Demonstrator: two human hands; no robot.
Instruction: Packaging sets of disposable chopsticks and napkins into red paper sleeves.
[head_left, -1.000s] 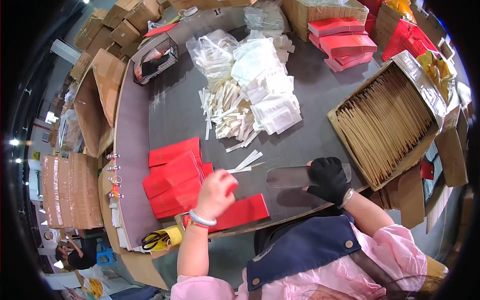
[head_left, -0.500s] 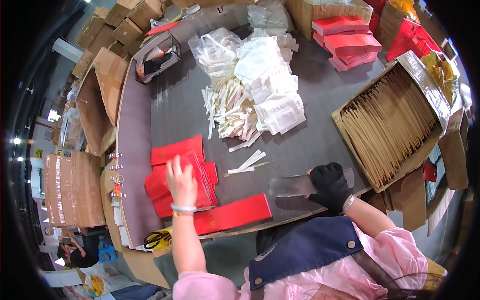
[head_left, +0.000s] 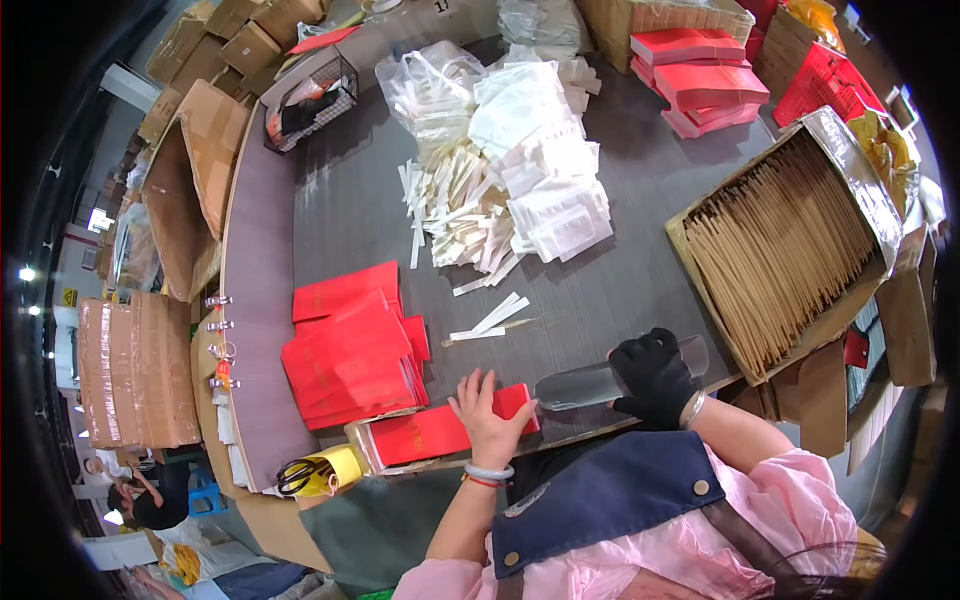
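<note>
My bare left hand (head_left: pixel 488 420) lies over a long red paper piece (head_left: pixel 412 436) at the table's front edge. Its fingers are spread across the red piece, with the thumb near the right end. My right hand (head_left: pixel 655 375), in a black fingerless glove, is closed on a long clear plastic piece (head_left: pixel 570 385), which sticks out on both sides of it. A loose pile of red paper pieces (head_left: pixel 350 355) lies on the left. A few white paper strips (head_left: pixel 490 322) lie beyond my hands.
White strips and packets (head_left: pixel 540 150) are heaped mid-table. At the right stands a carton (head_left: pixel 690 270) full of brown sticks. Stacked red pieces (head_left: pixel 705 85) sit far right. A wire basket (head_left: pixel 312 105) stands far left; scissors (head_left: pixel 300 475) rest in a yellow holder (head_left: pixel 340 470) at the front left.
My left hand has moved right and nearer, from the red pile onto the long red piece. My right hand stays on the clear plastic piece, almost unmoved.
</note>
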